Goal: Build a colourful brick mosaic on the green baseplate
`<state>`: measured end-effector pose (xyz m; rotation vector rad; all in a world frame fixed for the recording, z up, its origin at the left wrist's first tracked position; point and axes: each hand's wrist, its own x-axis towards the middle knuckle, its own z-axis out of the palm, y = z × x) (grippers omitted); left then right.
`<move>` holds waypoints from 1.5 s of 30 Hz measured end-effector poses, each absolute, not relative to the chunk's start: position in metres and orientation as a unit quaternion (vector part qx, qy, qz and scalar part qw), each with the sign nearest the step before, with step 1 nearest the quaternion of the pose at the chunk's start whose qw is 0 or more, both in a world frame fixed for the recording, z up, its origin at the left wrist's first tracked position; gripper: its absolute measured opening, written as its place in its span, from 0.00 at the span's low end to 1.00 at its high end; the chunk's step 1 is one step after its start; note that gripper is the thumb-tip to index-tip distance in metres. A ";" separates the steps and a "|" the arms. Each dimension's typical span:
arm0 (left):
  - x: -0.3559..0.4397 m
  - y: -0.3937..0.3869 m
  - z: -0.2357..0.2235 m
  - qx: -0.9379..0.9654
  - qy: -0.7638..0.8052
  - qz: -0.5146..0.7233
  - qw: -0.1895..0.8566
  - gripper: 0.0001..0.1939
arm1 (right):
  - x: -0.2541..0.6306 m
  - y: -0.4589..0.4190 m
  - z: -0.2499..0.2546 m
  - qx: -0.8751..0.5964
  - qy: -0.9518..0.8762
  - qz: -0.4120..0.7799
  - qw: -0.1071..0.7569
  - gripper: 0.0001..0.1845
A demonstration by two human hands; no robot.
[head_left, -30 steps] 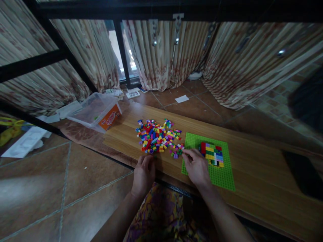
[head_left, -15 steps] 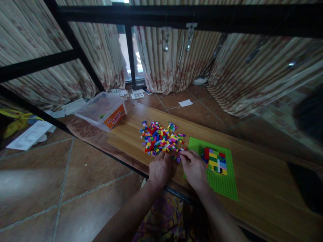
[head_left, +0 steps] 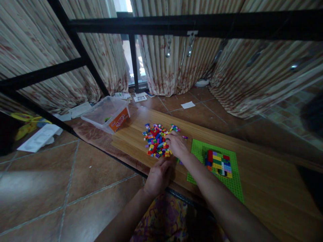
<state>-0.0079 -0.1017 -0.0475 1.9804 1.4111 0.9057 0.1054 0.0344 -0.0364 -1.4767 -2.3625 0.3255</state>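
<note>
Loose toy bricks (head_left: 157, 136) in many colours lie heaped on a wooden tabletop (head_left: 135, 134). My right hand (head_left: 177, 144) reaches over the heap's right side, fingertips bent down among the bricks and drawn together; what they pinch is too small to make out. By the front edge, just below the heap, rests my left hand (head_left: 159, 176) with its fingers curled in; anything inside them is hidden. Right of my right forearm lies a green baseplate (head_left: 198, 148), bearing a block of joined multicoloured bricks (head_left: 219, 163).
A clear plastic box (head_left: 101, 109) with an orange label stands at the table's left end. Dark metal bars (head_left: 176, 25) cross in front of striped curtains (head_left: 171, 67). A dark flat object (head_left: 309, 183) lies at the right. White paper (head_left: 188, 105) is on the tiled floor behind.
My right hand has moved from beside the baseplate, left and away from me, onto the brick heap. My left hand first went right, then stayed near the front edge. The view has shifted slightly.
</note>
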 end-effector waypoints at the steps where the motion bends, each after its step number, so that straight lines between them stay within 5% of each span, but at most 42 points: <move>1: -0.008 -0.102 -0.047 0.736 0.523 0.334 0.271 0.10 | 0.106 0.034 -0.036 -0.518 -0.830 0.116 0.170 0.09; 13: 0.004 -0.108 -0.042 0.690 0.553 0.364 0.292 0.08 | 0.175 -0.100 -0.028 -0.598 -0.634 0.226 0.435 0.08; 17: 0.037 -0.119 -0.036 0.682 0.513 0.356 0.381 0.11 | 0.223 -0.132 -0.048 -0.685 -0.554 0.165 0.443 0.10; 24: 0.101 -0.113 -0.033 0.659 0.430 0.261 0.559 0.30 | 0.245 -0.119 -0.050 -0.717 -0.556 0.061 0.415 0.15; 31: 0.112 -0.092 -0.038 0.639 0.411 0.224 0.611 0.36 | 0.241 -0.112 -0.054 -0.724 -0.582 -0.020 0.369 0.16; 45: 0.119 -0.089 -0.036 0.677 0.406 0.205 0.578 0.38 | 0.251 -0.123 -0.051 -0.696 -0.603 0.036 0.389 0.13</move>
